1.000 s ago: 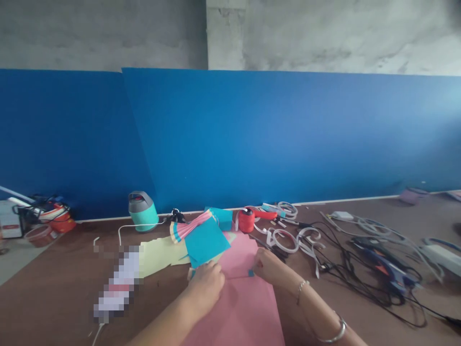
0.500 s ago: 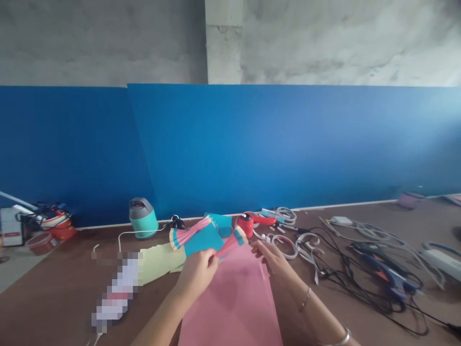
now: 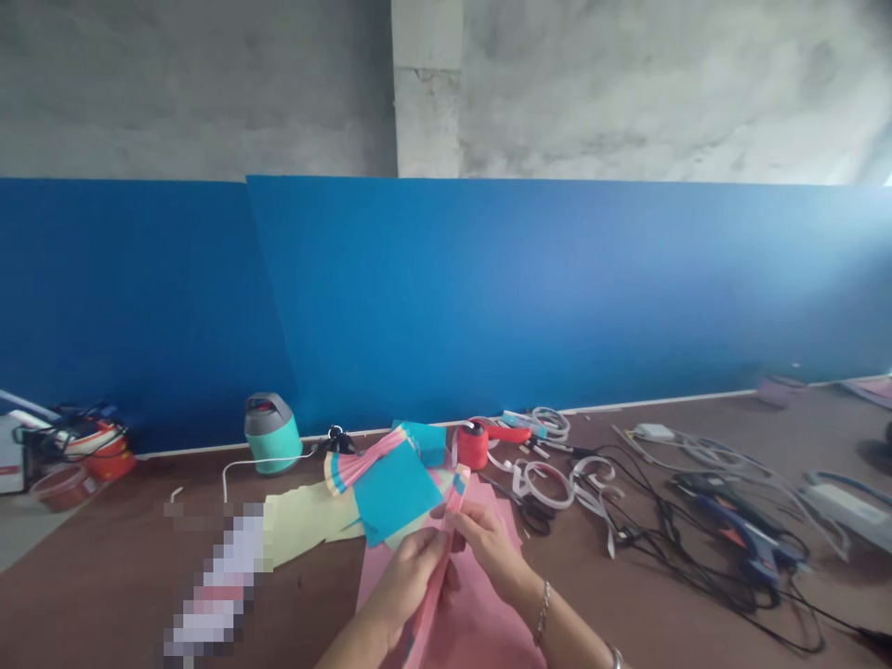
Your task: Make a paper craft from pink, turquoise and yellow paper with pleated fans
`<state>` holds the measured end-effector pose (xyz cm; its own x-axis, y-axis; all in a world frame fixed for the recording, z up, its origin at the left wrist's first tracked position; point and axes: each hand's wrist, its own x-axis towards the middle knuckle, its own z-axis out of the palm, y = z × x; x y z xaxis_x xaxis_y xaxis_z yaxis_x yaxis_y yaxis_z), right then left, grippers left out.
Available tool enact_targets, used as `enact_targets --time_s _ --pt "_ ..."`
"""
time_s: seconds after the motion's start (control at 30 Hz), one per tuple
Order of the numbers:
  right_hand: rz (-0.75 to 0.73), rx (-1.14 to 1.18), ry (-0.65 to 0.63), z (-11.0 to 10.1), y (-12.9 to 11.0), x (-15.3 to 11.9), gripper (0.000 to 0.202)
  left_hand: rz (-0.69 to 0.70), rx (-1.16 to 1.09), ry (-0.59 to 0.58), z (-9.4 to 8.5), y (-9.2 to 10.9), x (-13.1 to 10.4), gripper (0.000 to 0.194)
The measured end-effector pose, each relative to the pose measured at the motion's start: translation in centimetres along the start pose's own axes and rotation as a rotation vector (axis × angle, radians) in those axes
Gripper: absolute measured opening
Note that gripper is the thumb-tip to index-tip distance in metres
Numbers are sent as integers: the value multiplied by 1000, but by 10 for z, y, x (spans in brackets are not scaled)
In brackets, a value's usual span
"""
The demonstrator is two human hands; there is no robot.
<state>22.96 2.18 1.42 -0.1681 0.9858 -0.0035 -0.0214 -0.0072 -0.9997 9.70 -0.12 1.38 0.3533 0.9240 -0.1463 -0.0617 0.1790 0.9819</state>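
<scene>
A narrow pleated strip of pink paper (image 3: 433,595) with a blue and cream striped end is held between both my hands, slanting up toward the back. My left hand (image 3: 411,571) pinches its middle from the left. Just above, my right hand (image 3: 491,548) grips the same strip, thumb and fingers closed on it. Beneath them lies a pink paper sheet (image 3: 502,627). A blue square sheet (image 3: 396,492) and pale yellow sheets (image 3: 307,522) lie behind and left. Another pleated pink fan (image 3: 359,465), striped at its ends, rests against the blue sheet.
A red tape roll (image 3: 472,448) stands behind the sheets, with scissors (image 3: 533,511) nearby. White ribbon coils (image 3: 557,483), black cables (image 3: 669,548) and a blue glue gun (image 3: 749,530) spread to the right. A teal and grey container (image 3: 273,437) stands back left, near a blurred-out object (image 3: 223,585).
My right hand has moved left from the pink sheet's edge onto the folded strip. The fanned paper is now pressed narrow, and both hands are closer together and lower.
</scene>
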Motion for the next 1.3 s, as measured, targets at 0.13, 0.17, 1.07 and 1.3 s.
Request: enact_targets --time_s 0.13,0.17,1.07,1.3 --pt "1 20 -18 0 4 -4 49 44 -18 -19 0 -10 4 51" --pt "0 20 -17 0 5 -4 50 51 -3 -12 1 -11 5 52" --pt "30 174 -71 -30 7 2 45 -169 -69 -128 -4 -10 1 49" --pt "27 34 -136 -14 -2 -5 42 -142 -99 -124 3 -6 -2 59"
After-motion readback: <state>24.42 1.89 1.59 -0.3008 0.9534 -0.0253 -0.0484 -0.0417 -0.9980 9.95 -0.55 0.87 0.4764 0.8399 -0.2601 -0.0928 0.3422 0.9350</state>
